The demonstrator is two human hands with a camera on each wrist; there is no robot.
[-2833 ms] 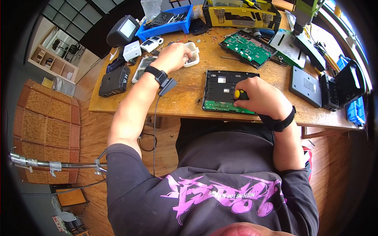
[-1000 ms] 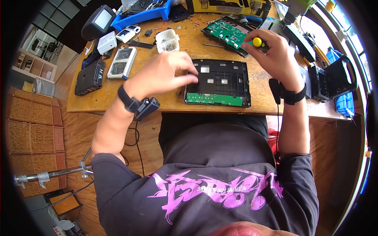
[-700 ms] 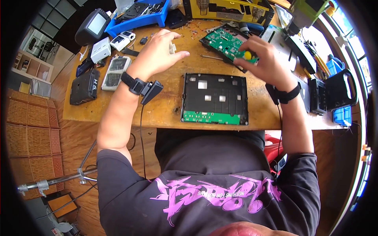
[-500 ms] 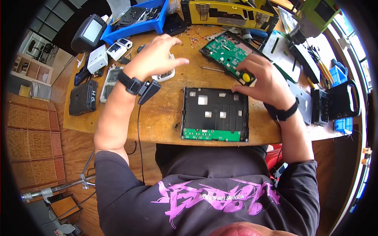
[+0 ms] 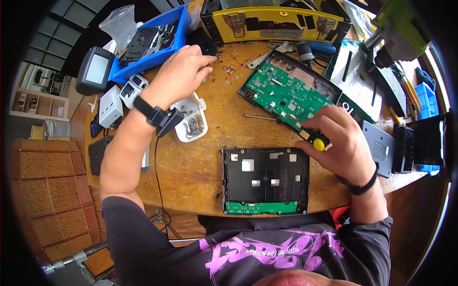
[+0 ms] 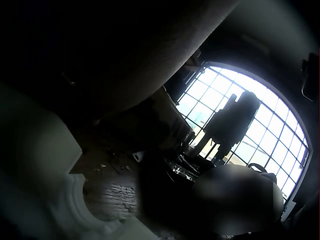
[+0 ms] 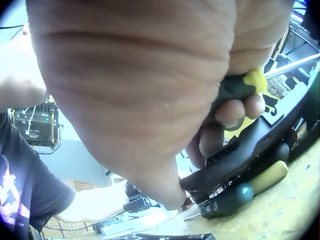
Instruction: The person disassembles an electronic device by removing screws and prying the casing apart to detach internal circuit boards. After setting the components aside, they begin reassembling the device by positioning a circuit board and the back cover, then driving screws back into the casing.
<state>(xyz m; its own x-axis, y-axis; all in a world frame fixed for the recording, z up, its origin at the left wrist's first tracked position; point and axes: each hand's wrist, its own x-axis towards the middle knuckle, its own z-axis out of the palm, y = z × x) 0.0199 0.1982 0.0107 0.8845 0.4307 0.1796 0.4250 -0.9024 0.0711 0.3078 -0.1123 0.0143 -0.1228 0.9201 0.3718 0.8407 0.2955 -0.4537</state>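
In the head view my right hand [image 5: 346, 138] holds a screwdriver [image 5: 318, 144] with a yellow-capped dark handle. The right wrist view shows fingers curled round this handle [image 7: 235, 90], while the thumb meets the edge of a black casing. That casing carries a large green circuit board [image 5: 281, 93], its near corner under my right fingers. A black panel [image 5: 238, 186] with square cutouts and a green strip board lies flat before me. My left hand [image 5: 183, 71] hovers, thumb and forefinger extended, beyond a white divided box [image 5: 201, 133] of small metal parts. The left wrist view is mostly dark.
A blue tray [image 5: 183, 28] of parts stands back left, beside a grey device with a screen [image 5: 97, 69]. A yellow toolbox [image 5: 281, 28] spans the back. At right are a green drill [image 5: 400, 38] and a grey flat case [image 5: 378, 143]. A thin metal rod [image 5: 260, 117] lies near the board.
My right hand has left the black panel and come to the circuit board's corner, keeping the screwdriver. My left hand has left the white box, passed over the panel, then moved back. The head view has shifted.
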